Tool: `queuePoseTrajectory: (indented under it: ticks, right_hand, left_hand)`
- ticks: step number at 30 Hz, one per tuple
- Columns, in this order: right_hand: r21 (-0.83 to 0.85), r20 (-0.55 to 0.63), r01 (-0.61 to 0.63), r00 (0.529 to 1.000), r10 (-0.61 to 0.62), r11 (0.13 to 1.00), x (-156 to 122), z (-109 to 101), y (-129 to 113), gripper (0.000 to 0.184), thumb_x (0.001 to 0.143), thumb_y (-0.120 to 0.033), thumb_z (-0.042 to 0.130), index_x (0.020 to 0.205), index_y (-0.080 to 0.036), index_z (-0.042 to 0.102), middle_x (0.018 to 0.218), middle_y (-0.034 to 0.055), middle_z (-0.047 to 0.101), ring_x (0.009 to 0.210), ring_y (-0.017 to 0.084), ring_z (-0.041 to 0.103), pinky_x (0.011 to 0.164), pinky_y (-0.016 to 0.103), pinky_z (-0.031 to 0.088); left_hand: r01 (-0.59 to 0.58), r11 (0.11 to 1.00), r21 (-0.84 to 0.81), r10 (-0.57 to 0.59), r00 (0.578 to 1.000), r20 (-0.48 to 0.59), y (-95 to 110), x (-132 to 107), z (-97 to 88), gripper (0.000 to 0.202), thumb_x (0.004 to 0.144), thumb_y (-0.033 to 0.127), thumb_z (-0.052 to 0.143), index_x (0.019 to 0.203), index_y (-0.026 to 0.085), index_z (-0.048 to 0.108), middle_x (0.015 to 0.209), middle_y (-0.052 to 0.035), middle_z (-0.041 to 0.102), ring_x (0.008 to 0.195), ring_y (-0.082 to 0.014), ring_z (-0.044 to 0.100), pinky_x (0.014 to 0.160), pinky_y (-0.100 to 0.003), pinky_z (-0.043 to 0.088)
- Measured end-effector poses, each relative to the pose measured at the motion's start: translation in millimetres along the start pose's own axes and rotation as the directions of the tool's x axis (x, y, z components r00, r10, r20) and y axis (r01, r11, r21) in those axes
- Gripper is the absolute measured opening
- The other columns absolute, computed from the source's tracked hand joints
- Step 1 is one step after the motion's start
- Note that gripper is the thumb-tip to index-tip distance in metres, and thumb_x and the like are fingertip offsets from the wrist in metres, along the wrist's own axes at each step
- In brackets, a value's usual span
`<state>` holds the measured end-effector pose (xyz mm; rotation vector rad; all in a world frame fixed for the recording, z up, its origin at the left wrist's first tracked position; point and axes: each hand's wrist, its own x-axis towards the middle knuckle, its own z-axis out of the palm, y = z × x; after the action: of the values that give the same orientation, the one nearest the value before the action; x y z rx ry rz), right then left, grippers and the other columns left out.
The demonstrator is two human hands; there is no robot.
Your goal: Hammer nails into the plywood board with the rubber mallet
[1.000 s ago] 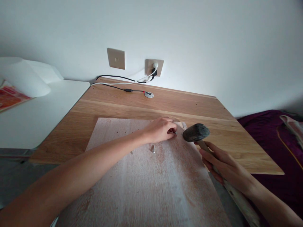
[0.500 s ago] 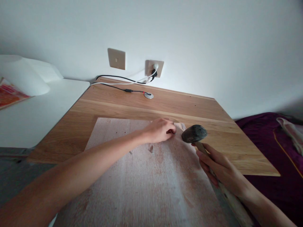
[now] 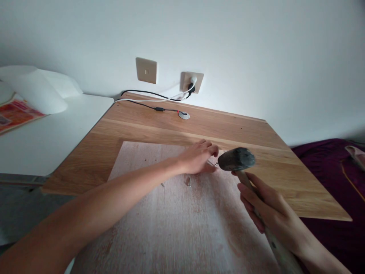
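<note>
My right hand (image 3: 265, 207) is wrapped round the wooden handle of a mallet (image 3: 236, 159) with a dark head. The head is raised just right of my left hand (image 3: 198, 156). My left hand rests at the far right part of a pale wooden board (image 3: 159, 224), thumb and fingers apart. In the gap between them is a small metal fastener (image 3: 212, 163), like a nail or screw, tilted; whether a finger touches it I cannot tell. Another metal fastener (image 3: 189, 182) is on the board below my left wrist, and a thin one (image 3: 162, 184) shows beside my forearm.
The board lies on a wood-grain tabletop (image 3: 137, 127). Black and white cables (image 3: 154, 100) run along its back to a wall socket (image 3: 196, 82). At left, a white table (image 3: 82, 125) bears white foam-like wrapping (image 3: 51, 91) and a red packet (image 3: 18, 112). Purple fabric (image 3: 316, 163) lies at right.
My left thumb and fingers have spread from a pinch, so the fastener between them shows. The mallet stays raised close to the left hand. The view has shifted slightly left.
</note>
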<state>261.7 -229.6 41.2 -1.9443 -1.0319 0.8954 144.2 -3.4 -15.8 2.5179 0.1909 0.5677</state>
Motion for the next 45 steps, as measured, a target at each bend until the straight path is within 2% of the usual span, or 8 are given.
queuePoseTrajectory:
  ticks: [7, 11, 17, 23, 28, 35, 40, 45]
  right_hand:
    - [0.078, -0.056, -0.071, 0.996, 0.075, 0.994, -8, 6, 3, 0.061, 0.098, -0.074, 0.062, 0.128, -0.021, 0.058, 0.066, -0.0091, 0.046, 0.038, 0.002, 0.035, 0.038, 0.016, 0.029]
    - [0.044, -0.047, -0.08, 0.995, 0.082, 0.996, -5, 4, 20, 0.063, 0.098, -0.076, 0.061, 0.129, -0.02, 0.059, 0.066, -0.0091, 0.046, 0.039, 0.004, 0.037, 0.037, 0.018, 0.031]
    - [-0.005, -0.004, -0.103, 0.995, 0.103, 0.995, 2, 1, 42, 0.068, 0.097, -0.082, 0.056, 0.124, -0.02, 0.058, 0.061, -0.0086, 0.048, 0.04, 0.007, 0.039, 0.038, 0.02, 0.033]
    - [-0.069, -0.041, -0.059, 0.998, 0.056, 0.996, -1, 5, 35, 0.073, 0.101, -0.078, 0.052, 0.145, -0.02, 0.053, 0.058, -0.0094, 0.045, 0.04, 0.009, 0.038, 0.039, 0.021, 0.033]
    - [-0.06, -0.08, -0.045, 0.996, 0.04, 0.997, -4, 9, 29, 0.065, 0.105, -0.071, 0.052, 0.143, -0.019, 0.056, 0.057, -0.0095, 0.044, 0.041, 0.008, 0.036, 0.042, 0.021, 0.029]
    - [0.028, -0.069, -0.067, 0.995, 0.069, 0.997, -3, 10, 28, 0.072, 0.102, -0.075, 0.054, 0.144, -0.017, 0.054, 0.057, -0.0104, 0.044, 0.04, 0.007, 0.035, 0.042, 0.02, 0.03]
    - [-0.051, -0.108, -0.04, 0.994, 0.034, 0.998, -4, 11, 30, 0.069, 0.104, -0.072, 0.05, 0.144, -0.016, 0.055, 0.056, -0.0098, 0.045, 0.04, 0.009, 0.038, 0.042, 0.022, 0.032]
    - [-0.126, -0.064, -0.028, 0.998, 0.02, 0.992, 1, 8, 41, 0.07, 0.103, -0.072, 0.049, 0.141, -0.015, 0.057, 0.049, -0.0104, 0.044, 0.037, 0.011, 0.039, 0.041, 0.023, 0.03]
  left_hand:
    - [-0.008, 1.0, -0.029, 0.009, 1.0, 0.002, -1, 1, 1.6, 0.019, 0.092, 0.029, 0.084, 0.102, 0.019, 0.072, 0.12, -0.0115, 0.069, 0.121, -0.0298, 0.062, 0.106, -0.045, 0.052]
    - [-0.019, 0.998, -0.054, 0.018, 1.0, -0.013, 0, 1, 0.4, 0.007, 0.095, 0.022, 0.079, 0.092, 0.017, 0.075, 0.117, -0.0116, 0.07, 0.117, -0.0283, 0.065, 0.103, -0.043, 0.053]
    - [-0.049, 0.997, -0.055, 0.049, 0.999, -0.014, 0, 1, 2.1, 0.007, 0.094, 0.018, 0.078, 0.088, 0.017, 0.076, 0.112, -0.0101, 0.073, 0.115, -0.0271, 0.066, 0.1, -0.041, 0.054]
    - [-0.051, 0.996, -0.068, 0.05, 0.999, -0.016, -1, 0, 1.1, 0.005, 0.095, 0.018, 0.077, 0.09, 0.017, 0.078, 0.109, -0.0106, 0.074, 0.112, -0.0263, 0.068, 0.096, -0.039, 0.055]
    - [-0.048, 0.998, -0.051, 0.048, 0.999, -0.013, 1, 0, -0.5, 0.004, 0.095, 0.018, 0.077, 0.092, 0.017, 0.08, 0.105, -0.0104, 0.074, 0.107, -0.0252, 0.07, 0.094, -0.038, 0.055]
    - [-0.092, 0.996, -0.009, 0.092, 0.996, -0.014, -1, 0, 1.6, 0.01, 0.098, 0.015, 0.072, 0.094, 0.015, 0.081, 0.102, -0.0117, 0.075, 0.103, -0.0252, 0.07, 0.092, -0.038, 0.055]
    - [-0.097, 0.995, -0.018, 0.097, 0.995, -0.001, -1, 0, 1.2, 0.012, 0.098, 0.014, 0.07, 0.095, 0.014, 0.081, 0.103, -0.0116, 0.078, 0.107, -0.0263, 0.07, 0.096, -0.039, 0.055]
    - [-0.082, 0.996, -0.035, 0.082, 0.997, 0.009, -2, 2, 3.0, 0.015, 0.097, 0.012, 0.068, 0.096, 0.018, 0.081, 0.104, -0.0095, 0.08, 0.108, -0.0264, 0.072, 0.096, -0.039, 0.055]
